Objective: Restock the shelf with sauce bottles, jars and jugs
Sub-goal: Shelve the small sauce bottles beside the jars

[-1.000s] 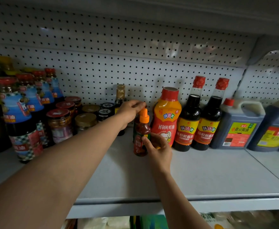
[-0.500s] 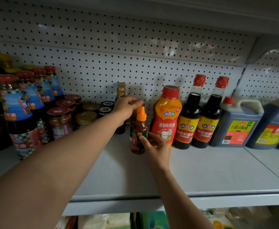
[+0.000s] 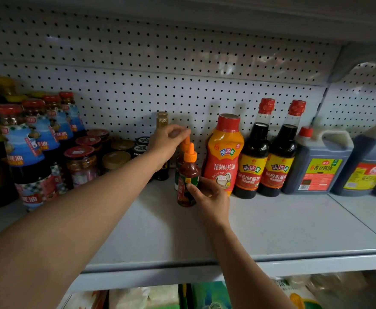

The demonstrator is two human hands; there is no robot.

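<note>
Your right hand [image 3: 211,197] gripped the front chili sauce bottle [image 3: 187,178], upright on the shelf [image 3: 271,226] beside the oyster sauce bottle [image 3: 225,152]. Your left hand [image 3: 167,143], arm stretched forward, pinched the orange tip of the rear bottle [image 3: 183,146] just behind it.

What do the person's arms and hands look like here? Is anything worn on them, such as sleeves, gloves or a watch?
Both forearms are bare as far as the picture shows; no sleeve is in view. The left hand and the right hand wear no gloves. No ring, watch or bracelet shows on the visible fingers or wrists. The left arm enters from the lower left corner, the right arm from the bottom edge.
</note>
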